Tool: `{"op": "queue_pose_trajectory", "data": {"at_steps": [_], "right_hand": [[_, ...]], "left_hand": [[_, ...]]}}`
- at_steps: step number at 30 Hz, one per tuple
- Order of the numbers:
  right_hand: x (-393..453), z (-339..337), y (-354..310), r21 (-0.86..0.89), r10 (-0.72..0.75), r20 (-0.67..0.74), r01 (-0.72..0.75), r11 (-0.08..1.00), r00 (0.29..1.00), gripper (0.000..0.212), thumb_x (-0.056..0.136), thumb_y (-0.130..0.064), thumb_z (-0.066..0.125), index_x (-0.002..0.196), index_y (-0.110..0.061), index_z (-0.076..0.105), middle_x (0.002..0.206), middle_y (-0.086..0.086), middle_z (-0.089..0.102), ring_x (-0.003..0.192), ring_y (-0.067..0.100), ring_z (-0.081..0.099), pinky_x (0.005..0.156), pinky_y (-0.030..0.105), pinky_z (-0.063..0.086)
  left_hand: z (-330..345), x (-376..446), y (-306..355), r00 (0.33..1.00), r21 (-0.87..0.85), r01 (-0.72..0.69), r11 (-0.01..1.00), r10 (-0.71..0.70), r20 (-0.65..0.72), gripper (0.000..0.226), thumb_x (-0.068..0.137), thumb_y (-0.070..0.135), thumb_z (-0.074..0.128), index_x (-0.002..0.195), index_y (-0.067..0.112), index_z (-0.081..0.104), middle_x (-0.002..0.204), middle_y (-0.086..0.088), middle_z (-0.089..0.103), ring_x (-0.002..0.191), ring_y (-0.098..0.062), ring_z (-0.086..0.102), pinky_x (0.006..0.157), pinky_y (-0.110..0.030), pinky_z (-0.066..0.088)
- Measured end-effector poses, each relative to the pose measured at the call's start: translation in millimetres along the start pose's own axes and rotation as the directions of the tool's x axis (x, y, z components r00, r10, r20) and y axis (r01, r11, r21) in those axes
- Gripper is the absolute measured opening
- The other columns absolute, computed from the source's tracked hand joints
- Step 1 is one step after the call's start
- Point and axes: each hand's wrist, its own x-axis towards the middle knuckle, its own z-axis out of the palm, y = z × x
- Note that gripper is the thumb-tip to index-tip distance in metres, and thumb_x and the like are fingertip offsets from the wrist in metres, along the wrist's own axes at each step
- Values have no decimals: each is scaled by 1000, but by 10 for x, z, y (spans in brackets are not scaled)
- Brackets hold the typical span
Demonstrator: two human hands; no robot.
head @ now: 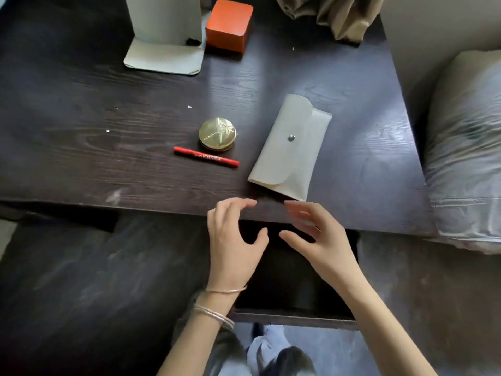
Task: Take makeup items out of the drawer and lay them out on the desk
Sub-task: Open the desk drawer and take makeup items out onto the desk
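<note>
While both my left hand [233, 240] and right hand [317, 237] hover loose and holding nothing, the open dark wooden drawer [295, 280] lies right below them, a bit nearer my right.

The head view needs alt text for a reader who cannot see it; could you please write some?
Two empty hands, left and right, hover open over a pulled-out drawer at the front edge of a dark wooden desk. Laid out on the desk are a round gold compact, a red pencil just in front of it, and a pale snap pouch to their right.
</note>
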Motion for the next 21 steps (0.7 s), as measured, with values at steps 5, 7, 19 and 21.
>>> {"op": "queue_pose_trajectory", "data": {"at_steps": [5,7,19,21], "right_hand": [[-416,-305,692,-3,68,-24,-68,998,997,42,78,-8,74,113,-25,61,112,-7,65,109,3,60,96,21,49],[-491,-363,897,-2,81,-41,-81,997,996,42,78,-8,74,115,-23,61,113,-6,64,109,3,59,97,23,49],[-541,-274,1699,-114,-5,-70,-3,993,998,54,79,-18,74,128,-14,52,125,1,57,113,10,55,96,20,45],[-530,-243,1806,-110,-9,-93,-2,994,996,56,78,-17,75,129,-13,51,125,1,57,113,11,54,96,20,44]], "left_hand": [[535,-524,-32,996,-27,89,996,-90,-29,42,68,15,73,108,19,60,108,11,49,102,-12,44,90,-39,47],[688,-642,-47,995,-31,104,994,-104,0,43,69,14,74,109,19,60,108,10,49,102,-12,44,90,-39,47],[1407,-872,-478,983,19,154,988,-155,103,49,75,21,72,121,16,54,124,-3,54,117,-20,46,104,-36,38],[1512,-923,-547,977,18,169,986,-170,131,51,77,23,72,124,17,52,126,-3,52,120,-22,45,98,-29,38]]}}
